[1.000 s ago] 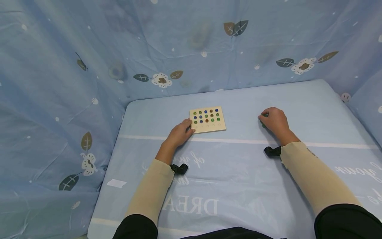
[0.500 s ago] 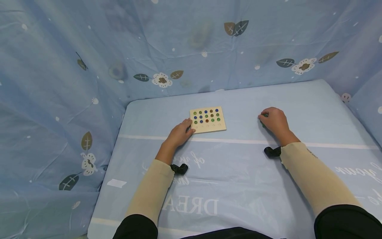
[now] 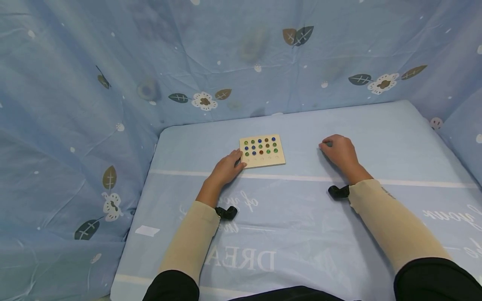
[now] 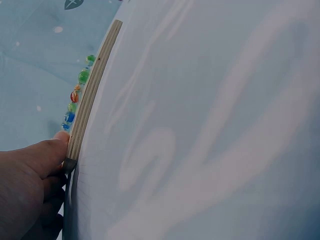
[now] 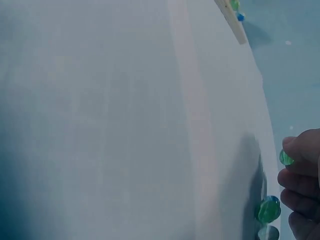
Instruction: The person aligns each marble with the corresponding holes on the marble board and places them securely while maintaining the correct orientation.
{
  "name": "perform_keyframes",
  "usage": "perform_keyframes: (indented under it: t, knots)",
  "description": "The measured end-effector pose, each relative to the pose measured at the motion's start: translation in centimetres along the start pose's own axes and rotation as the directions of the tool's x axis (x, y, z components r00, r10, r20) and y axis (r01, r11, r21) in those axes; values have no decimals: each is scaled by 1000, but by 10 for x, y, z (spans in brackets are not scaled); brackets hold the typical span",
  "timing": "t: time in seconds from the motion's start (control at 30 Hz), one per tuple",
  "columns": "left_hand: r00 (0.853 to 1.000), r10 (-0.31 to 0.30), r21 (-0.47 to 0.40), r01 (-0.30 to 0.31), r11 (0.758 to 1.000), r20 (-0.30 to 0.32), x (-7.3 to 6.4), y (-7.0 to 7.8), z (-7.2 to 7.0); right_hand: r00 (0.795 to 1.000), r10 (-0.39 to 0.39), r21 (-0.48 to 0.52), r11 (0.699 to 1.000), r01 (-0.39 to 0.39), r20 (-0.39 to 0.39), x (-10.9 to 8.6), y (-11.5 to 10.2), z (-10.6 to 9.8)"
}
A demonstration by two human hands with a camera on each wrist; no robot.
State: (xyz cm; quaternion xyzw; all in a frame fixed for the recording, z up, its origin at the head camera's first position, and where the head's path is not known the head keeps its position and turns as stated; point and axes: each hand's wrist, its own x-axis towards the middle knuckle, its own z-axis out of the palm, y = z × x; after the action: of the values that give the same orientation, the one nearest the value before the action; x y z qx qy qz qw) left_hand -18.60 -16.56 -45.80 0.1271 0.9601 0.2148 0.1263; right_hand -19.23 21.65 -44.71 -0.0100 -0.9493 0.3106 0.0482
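My left hand (image 3: 226,167) holds the left front corner of a pale wooden board (image 3: 256,163). Several green, blue and reddish-brown marbles (image 3: 261,152) fill its three back rows, while the front row of hollows is bare. In the left wrist view the board's layered side edge (image 4: 94,90) shows, with my thumb at its near end. Off to the right, my right hand (image 3: 340,150) pinches a green glass marble (image 5: 286,158) between thumb and finger, raised over the table. Below that hand, in the right wrist view, lie more marbles (image 5: 268,209), hidden behind the hand in the head view.
The table (image 3: 308,200) wears a light blue cloth with white stripes and printed lettering. A patterned blue curtain (image 3: 241,54) rises behind it and at the sides. A white patch (image 3: 147,230) shows near the left edge.
My right hand, pinching the marble, has lifted slightly and shifted a little left, toward the board. The left hand and the board have stayed in place.
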Motion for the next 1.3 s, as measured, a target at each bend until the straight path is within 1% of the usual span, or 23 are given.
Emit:
perform_keyframes:
  t: [0.2,0.43,0.57,0.87,1.1,1.3]
  knots:
    - [1000,-8,-9,8,1000,-7,0,0,1,1000,-21,8,1000,21,15,0,-9,6]
    - [1000,-19,-5,19,1000,-11,0,0,1,998,-60,16,998,60,9,1,-22,19]
    - [1000,-17,-6,17,1000,-15,0,-1,2,997,-69,19,997,68,19,1,-32,27]
    - [999,-33,-9,33,999,-8,1,0,2,995,-88,14,996,88,48,-1,-60,46]
    - [999,-34,-11,34,999,-9,1,0,1,982,-154,1,988,155,110,-4,-78,62]
    - [999,-31,-14,31,999,-10,1,1,1,969,-197,0,980,199,151,-6,-88,71]
